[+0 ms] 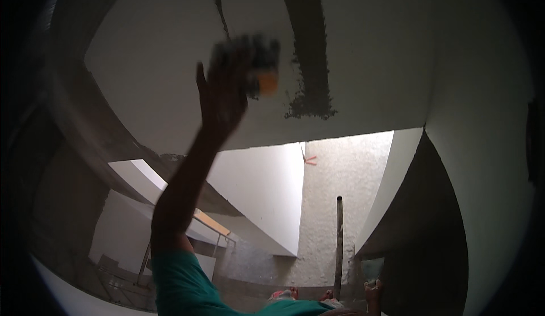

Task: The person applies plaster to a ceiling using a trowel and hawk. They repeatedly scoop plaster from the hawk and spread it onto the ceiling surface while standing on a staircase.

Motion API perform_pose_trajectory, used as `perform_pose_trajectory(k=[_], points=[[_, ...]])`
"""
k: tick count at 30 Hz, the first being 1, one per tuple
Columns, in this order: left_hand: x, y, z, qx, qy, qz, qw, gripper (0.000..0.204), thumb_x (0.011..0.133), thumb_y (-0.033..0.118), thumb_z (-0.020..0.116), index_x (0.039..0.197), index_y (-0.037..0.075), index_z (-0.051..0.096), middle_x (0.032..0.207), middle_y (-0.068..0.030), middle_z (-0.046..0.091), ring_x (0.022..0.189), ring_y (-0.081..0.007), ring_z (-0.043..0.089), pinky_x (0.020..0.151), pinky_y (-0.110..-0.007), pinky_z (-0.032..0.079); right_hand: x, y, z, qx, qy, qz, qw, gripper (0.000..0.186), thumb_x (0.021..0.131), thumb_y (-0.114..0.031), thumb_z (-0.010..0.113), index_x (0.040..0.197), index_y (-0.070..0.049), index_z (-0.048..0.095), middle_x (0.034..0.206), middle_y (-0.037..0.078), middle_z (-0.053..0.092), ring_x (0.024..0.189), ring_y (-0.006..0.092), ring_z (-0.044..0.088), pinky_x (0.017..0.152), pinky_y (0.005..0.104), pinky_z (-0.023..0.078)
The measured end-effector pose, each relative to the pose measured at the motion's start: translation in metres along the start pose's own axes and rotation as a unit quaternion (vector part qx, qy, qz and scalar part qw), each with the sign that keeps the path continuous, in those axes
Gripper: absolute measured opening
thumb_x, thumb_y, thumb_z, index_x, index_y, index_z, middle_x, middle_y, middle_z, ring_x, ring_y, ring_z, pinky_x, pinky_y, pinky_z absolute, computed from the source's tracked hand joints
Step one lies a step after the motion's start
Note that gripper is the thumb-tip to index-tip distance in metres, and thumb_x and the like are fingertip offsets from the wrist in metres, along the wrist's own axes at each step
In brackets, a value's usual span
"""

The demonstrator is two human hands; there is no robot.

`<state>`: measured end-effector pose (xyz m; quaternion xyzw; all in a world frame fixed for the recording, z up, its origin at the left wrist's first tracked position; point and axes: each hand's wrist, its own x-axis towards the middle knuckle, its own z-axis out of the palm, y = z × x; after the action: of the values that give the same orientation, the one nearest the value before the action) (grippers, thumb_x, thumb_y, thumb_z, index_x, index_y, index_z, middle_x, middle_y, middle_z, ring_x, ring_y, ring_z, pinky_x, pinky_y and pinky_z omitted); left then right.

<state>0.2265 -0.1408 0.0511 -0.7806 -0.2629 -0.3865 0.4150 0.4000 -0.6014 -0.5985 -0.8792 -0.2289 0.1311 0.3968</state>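
Note:
My left hand [224, 109] is raised against a white panel surface [374, 49], pressing a dark block with an orange patch [268, 82] to it. Motion blurs the block, so its exact kind cannot be told. One finger stands apart at the left. Just right of the block, a wide grey strip of wet-looking filler [309, 49] with ragged edges runs down the panel. A thin dark line [218, 4] runs above the hand. Low at the right, my right hand [373, 289] grips a pale, flat, squarish plate [372, 268], dim in shadow.
Below the panel's edge is a bright rough floor [346, 163] with a long pole [339, 242] and red marks [310, 160]. White walls [261, 197] flank it. Metal railings [218, 239] and an orange-tan board [212, 222] lie at lower left. A dark recess [431, 231] is at right.

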Motion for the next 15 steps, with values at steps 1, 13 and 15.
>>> perform_pose_trajectory(k=[1, 13, 15], points=[[0.039, -0.031, 0.006, 0.002, 0.083, 0.021, 0.996, 0.069, 0.082, 0.013, 0.059, 0.146, 0.027, 0.039, 0.148, -0.0005, 0.043, 0.138, -0.0258, 0.036, 0.115, -0.058, 0.008, 0.002, -0.004, 0.002, -0.004, -0.003, -0.015, 1.000, 0.024, 0.068, -0.014, 0.073, 0.075, 0.000, 0.055, 0.071, 0.017, 0.059, 0.068, 0.0289, 0.058, 0.063, 0.0446, 0.046], [0.277, -0.118, -0.044, 0.021, 0.120, 0.008, 0.993, 0.064, 0.074, -0.002, 0.051, 0.134, 0.022, 0.055, 0.121, -0.0154, 0.063, 0.109, -0.0310, 0.061, 0.086, -0.042, 0.053, -0.019, -0.051, -0.017, 0.038, -0.027, 0.037, 0.998, 0.026, 0.069, -0.011, 0.072, 0.066, 0.001, 0.049, 0.059, 0.013, 0.053, 0.057, 0.0160, 0.046, 0.054, 0.0399, 0.042], [0.260, -0.097, -0.059, 0.015, 0.061, -0.045, 0.997, 0.064, 0.075, -0.001, 0.050, 0.134, 0.024, 0.054, 0.123, -0.0158, 0.062, 0.111, -0.0331, 0.060, 0.088, -0.044, 0.052, -0.022, -0.078, -0.037, 0.038, -0.054, 0.059, 0.996, 0.027, 0.069, -0.013, 0.073, 0.069, 0.002, 0.050, 0.062, 0.016, 0.055, 0.057, 0.0189, 0.048, 0.056, 0.0410, 0.043]])
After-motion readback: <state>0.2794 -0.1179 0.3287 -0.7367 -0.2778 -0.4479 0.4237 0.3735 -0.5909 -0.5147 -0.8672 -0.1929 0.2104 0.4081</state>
